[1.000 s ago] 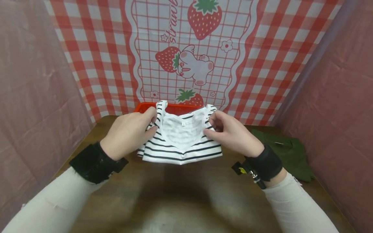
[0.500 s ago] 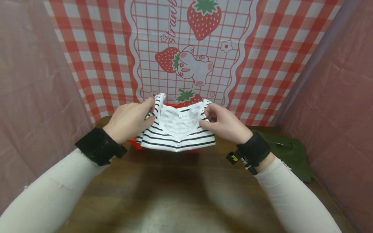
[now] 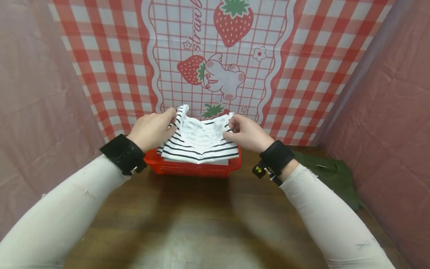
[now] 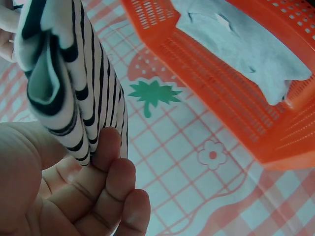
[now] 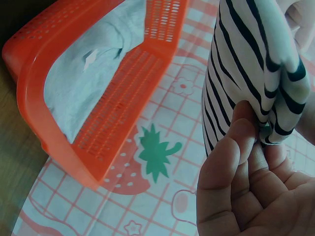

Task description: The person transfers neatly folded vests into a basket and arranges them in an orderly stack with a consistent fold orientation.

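Observation:
A folded white shirt with black stripes [image 3: 199,147] hangs between my two hands, neckline upward and toward me. My left hand [image 3: 152,129] pinches its left shoulder edge, and my right hand [image 3: 250,132] pinches the right one. In both wrist views the fingers and thumb close on the shirt's folded layers. Right behind and below it stands a red plastic basket [image 3: 195,170] with perforated walls. A folded pale grey garment [image 4: 246,44] lies inside the basket, also visible in the right wrist view; the head view mostly hides it behind the shirt.
On the right of the wooden table [image 3: 198,216] lies a folded dark green garment [image 3: 336,179]. A red-and-white checked cloth with strawberries [image 3: 231,22] hangs behind the basket. Pinkish curtains [image 3: 376,97] border both sides.
Both hands have carried the striped shirt forward, away from me, and slightly left, over the basket. More of the basket's front wall now shows beneath the shirt.

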{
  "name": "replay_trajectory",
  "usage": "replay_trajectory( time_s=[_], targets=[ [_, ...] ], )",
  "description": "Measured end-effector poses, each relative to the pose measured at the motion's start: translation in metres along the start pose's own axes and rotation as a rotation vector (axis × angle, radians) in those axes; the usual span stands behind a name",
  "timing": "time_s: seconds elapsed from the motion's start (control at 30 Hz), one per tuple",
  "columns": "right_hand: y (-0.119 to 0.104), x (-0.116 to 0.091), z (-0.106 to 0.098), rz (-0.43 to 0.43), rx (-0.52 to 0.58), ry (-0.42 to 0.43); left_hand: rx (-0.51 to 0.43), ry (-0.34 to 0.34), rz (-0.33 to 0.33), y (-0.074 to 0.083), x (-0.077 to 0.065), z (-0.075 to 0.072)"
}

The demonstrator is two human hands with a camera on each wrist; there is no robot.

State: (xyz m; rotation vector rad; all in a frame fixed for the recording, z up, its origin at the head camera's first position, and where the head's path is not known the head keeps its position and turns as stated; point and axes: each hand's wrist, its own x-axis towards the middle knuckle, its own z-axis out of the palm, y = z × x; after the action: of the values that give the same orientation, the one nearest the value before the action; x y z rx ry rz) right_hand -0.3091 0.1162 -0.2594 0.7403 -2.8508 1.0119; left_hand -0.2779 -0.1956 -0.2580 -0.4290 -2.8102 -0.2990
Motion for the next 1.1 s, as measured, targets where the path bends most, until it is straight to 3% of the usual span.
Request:
replay_trajectory(
  time_s=[0.43, 0.87, 1.1],
  targets=[
    [0.01, 0.031, 0.012, 0.04, -0.06, -0.022, 0.001, -0.025, -0.019, -0.017, 0.029, 0.022],
    [0.022, 0.053, 0.024, 0.066, -0.091, -0.037, 0.004, -0.084, -0.086, -0.03, 0.052, 0.047],
    [0.031, 0.064, 0.032, 0.075, -0.108, -0.069, 0.032, -0.101, -0.07, -0.034, 0.062, 0.062]
  ],
)
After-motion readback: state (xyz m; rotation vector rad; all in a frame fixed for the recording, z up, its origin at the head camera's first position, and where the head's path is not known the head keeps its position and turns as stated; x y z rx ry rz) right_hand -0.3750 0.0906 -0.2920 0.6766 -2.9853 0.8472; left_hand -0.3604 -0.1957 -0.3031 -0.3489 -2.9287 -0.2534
